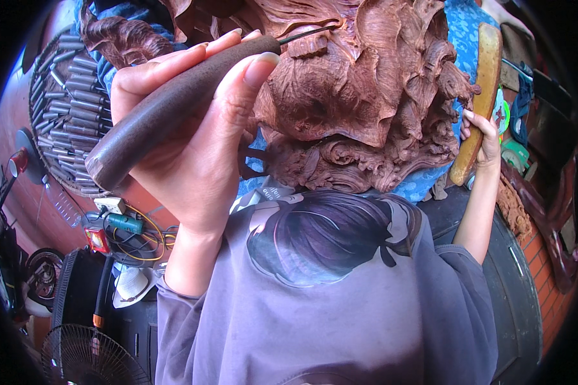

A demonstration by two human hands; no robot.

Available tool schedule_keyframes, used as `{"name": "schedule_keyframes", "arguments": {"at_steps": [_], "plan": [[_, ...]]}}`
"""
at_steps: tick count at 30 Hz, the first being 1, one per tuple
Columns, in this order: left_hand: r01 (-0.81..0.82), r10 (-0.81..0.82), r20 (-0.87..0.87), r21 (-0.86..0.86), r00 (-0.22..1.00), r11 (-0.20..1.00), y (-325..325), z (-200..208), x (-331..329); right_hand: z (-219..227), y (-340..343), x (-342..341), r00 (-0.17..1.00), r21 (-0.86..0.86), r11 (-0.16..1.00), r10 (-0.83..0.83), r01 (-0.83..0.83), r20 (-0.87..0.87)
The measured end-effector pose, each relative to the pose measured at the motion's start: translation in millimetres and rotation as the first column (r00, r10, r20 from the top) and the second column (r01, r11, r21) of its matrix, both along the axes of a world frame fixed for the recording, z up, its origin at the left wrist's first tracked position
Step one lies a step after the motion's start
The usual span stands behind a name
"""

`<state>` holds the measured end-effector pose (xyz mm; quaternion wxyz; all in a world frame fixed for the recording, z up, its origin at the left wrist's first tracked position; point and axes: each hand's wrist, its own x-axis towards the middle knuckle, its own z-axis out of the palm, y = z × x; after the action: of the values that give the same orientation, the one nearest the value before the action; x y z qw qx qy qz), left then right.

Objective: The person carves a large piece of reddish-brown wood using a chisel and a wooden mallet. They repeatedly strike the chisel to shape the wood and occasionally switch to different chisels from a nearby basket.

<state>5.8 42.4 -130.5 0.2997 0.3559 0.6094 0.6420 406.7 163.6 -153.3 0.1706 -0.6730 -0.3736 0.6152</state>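
My left hand (189, 163) is closed around the thick dark handle of a carving chisel (180, 106). Its thin metal blade reaches up and right, and the tip meets a groove in a large reddish-brown wood carving (334, 102). Flowing folds and curls cover the carving, which rests on blue patterned cloth (467, 29) in front of my body. On the right side, my right hand (486, 136) grips a long, flat, yellowish wooden bar (480, 74) near its lower half. The bar stands beside the carving's right edge; my fingers are partly hidden behind it.
A round basket (40, 151) at left holds many dark cylindrical tool handles. Below it lie a power strip (111, 205), tangled cables (144, 240) and a plastic bottle (65, 206). A fan (93, 356) stands at lower left. Green items (515, 156) and wood pieces (562, 218) are at right.
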Motion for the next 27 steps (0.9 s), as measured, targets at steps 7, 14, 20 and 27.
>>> {"name": "schedule_keyframes", "arguments": {"at_steps": [7,14,20,27], "plan": [[-0.001,0.002,0.012,-0.021,1.0,1.0,0.2,0.4,-0.2,-1.7,0.3,2.7,0.999,-0.008,1.0,0.003,-0.003,-0.035],[0.014,-0.014,0.028,-0.002,0.999,1.0,-0.2,0.4,-0.6,-1.7,0.4,3.7,0.999,-0.016,1.0,0.001,-0.002,-0.043],[0.034,-0.036,0.041,0.039,0.999,0.999,1.1,-1.2,-0.8,-1.2,0.4,3.2,0.999,-0.025,1.0,0.004,-0.005,-0.05],[0.087,-0.089,0.033,0.063,0.995,0.994,5.1,-1.0,-7.1,0.6,-1.0,-0.2,0.998,-0.01,1.0,0.001,-0.002,-0.063]]}}
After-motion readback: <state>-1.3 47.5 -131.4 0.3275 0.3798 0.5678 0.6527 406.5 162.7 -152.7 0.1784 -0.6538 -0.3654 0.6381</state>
